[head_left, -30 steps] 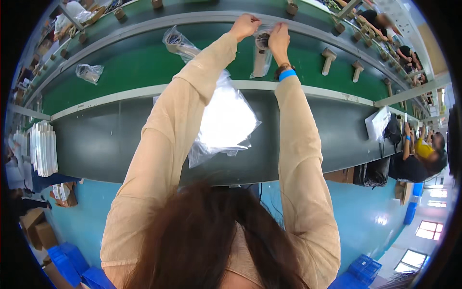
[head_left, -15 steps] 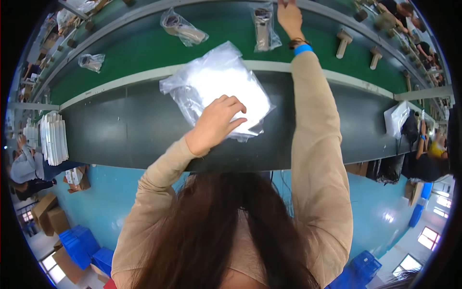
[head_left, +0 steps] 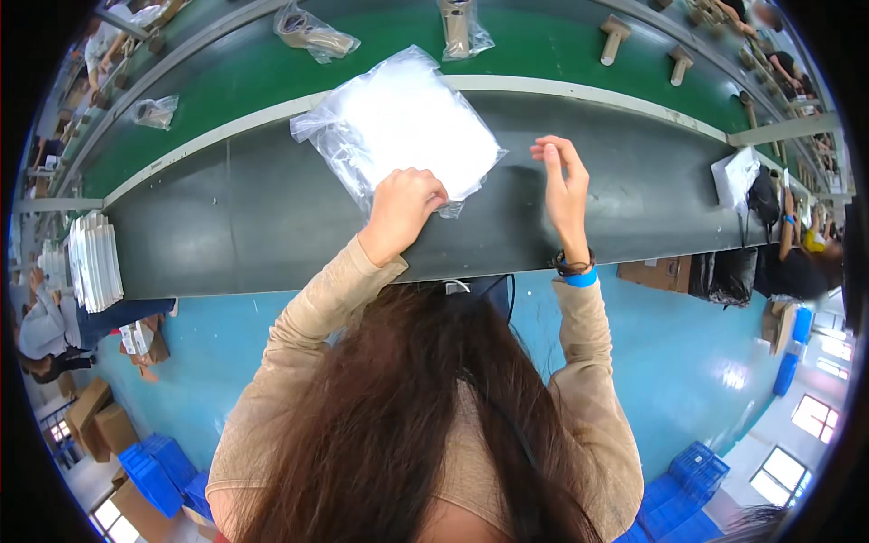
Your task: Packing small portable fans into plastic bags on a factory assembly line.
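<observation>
A stack of clear plastic bags (head_left: 398, 118), glaring white in the light, lies at a slant on the dark worktable, its far edge over the pale rail. At its near corner my left hand (head_left: 403, 204) is closed, thumb and fingers pinched together on the plastic; exactly how much film they grip is hidden. To the right, over bare table, hovers my right hand (head_left: 566, 185), empty, with the thumb apart from the fingers. Beyond the rail, on the green belt, lie a bagged beige handled device (head_left: 317, 34) and another bagged device (head_left: 457, 29).
Unbagged T-shaped beige pieces (head_left: 614, 41) lie farther right on the belt (head_left: 534, 54). White flat cartons (head_left: 93, 262) are stacked at the table's left end. A white bag (head_left: 735, 178) and a black bag (head_left: 765, 201) sit at the right end. Blue crates (head_left: 158, 471) stand on the floor.
My right hand has come back from the belt to above the table, nothing in it. The left hand's fingers have closed at the near corner of the bags. The whole view has shifted slightly.
</observation>
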A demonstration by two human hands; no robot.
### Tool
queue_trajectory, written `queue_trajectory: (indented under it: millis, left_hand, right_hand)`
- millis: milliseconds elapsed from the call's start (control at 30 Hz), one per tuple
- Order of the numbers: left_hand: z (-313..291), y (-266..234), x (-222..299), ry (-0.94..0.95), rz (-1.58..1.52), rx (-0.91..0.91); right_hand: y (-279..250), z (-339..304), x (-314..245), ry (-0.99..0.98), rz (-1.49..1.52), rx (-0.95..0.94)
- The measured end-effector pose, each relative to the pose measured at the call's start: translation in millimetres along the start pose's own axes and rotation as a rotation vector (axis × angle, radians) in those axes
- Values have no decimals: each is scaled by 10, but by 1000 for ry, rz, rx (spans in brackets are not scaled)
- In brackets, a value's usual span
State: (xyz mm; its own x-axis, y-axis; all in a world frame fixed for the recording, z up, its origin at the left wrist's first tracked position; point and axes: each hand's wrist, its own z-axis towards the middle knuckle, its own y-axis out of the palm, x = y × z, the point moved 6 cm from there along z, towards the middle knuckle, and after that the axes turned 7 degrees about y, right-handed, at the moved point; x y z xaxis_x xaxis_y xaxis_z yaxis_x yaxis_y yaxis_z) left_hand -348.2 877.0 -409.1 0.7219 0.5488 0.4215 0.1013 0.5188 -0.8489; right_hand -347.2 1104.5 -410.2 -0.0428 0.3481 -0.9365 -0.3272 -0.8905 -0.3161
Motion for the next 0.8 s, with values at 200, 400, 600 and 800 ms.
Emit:
queue_trajectory:
  millis: [200,400,600,800]
  left_hand:
    - [127,-53,-397,-378,-313,-58]
    - [56,120,-558,-388,-516,-174]
    - [-108,228,-616,-572,-930,-212]
    - [96,212,-590,-453,-1038,-193]
  right_hand:
    - [-635,1134,415,-22,-178,156]
    - [-1294,2805,934,277,-541,494]
    - [-878,3547,1221,485,-711,367]
    - [-1817,4440,1844,261,-578,108]
